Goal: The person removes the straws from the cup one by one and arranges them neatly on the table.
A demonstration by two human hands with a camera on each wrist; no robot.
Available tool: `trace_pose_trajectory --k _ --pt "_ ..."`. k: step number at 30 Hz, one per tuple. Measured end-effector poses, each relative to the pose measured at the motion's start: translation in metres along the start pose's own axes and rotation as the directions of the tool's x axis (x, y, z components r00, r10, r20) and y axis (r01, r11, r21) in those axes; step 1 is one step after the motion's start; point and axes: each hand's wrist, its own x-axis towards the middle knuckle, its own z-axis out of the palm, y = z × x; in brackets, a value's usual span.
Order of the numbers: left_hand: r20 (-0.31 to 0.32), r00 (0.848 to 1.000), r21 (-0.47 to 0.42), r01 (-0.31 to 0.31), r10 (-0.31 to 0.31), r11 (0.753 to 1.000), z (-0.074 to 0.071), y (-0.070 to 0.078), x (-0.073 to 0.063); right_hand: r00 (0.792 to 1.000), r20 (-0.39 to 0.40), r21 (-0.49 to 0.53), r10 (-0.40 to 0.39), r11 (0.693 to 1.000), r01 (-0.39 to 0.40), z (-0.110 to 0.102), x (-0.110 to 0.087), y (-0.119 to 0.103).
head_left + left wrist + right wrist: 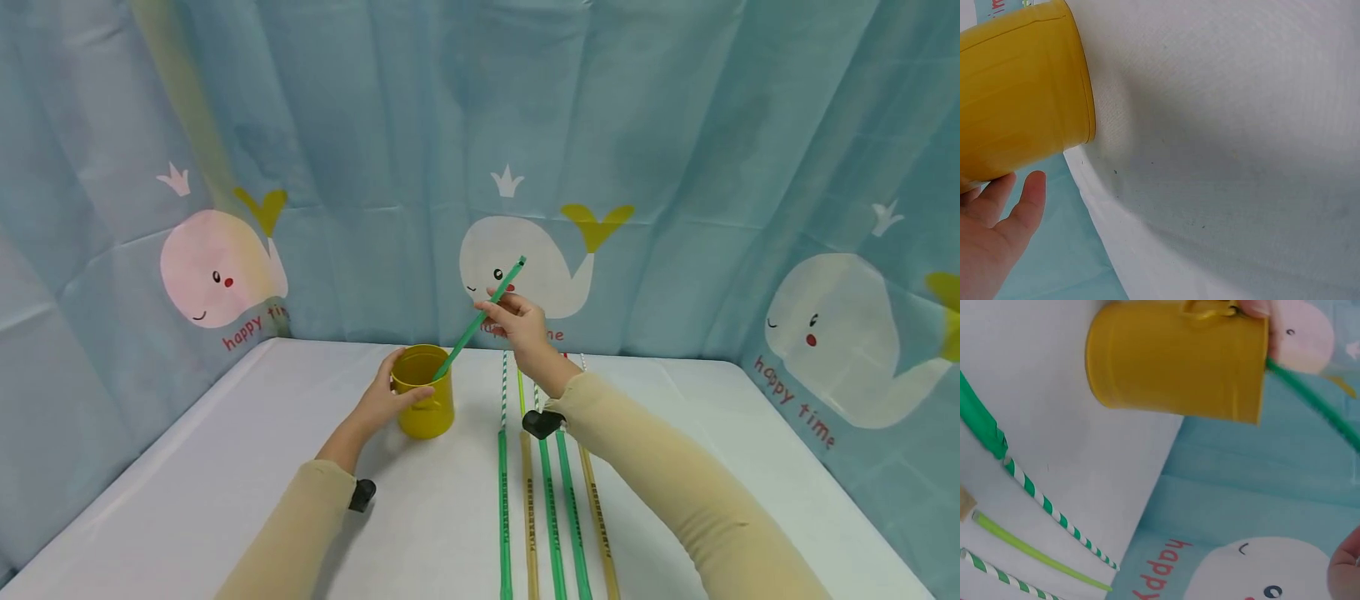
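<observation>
My left hand (386, 398) grips a yellow metal-looking cup (426, 421), its thumb across the near rim and its fingers round the far left side. The cup stands upright on the white table. My right hand (517, 329) pinches a plain green straw (476, 327) around its upper half. The straw slants down to the left, its lower end inside the cup's mouth; how deep it reaches is hidden. In the right wrist view, the cup (1172, 362) shows a small handle, and the green straw (1316, 406) passes its rim.
Right of the cup lie several striped and plain straws (504, 392), lined up with long green and tan lettered strips (504, 508). The white table (187, 475) ends at a blue whale-print curtain (375, 167). Black wrist cameras (543, 424) sit by both cuffs.
</observation>
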Motion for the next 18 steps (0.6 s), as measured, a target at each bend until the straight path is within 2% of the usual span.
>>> trace_pose_trajectory --k 7,12,15,18 --pt "0.000 1.000 -0.002 -0.005 0.005 1.000 0.000 0.000 0.000 0.994 -0.016 0.061 -0.106 0.992 0.107 -0.013 -0.004 -0.013" --pt "0.000 1.000 0.013 -0.001 0.001 1.000 -0.001 -0.001 0.001 0.983 -0.065 0.091 -0.170 0.980 0.176 -0.024 -0.007 -0.024" --pt "0.003 1.000 0.008 -0.005 0.005 1.000 -0.001 -0.001 0.001 0.975 -0.091 0.045 -0.204 0.977 0.209 -0.031 -0.011 -0.031" --pt "0.007 1.000 0.004 -0.008 0.008 1.000 -0.001 -0.002 0.000 0.971 -0.084 -0.045 -0.226 0.974 0.223 -0.040 -0.016 -0.035"
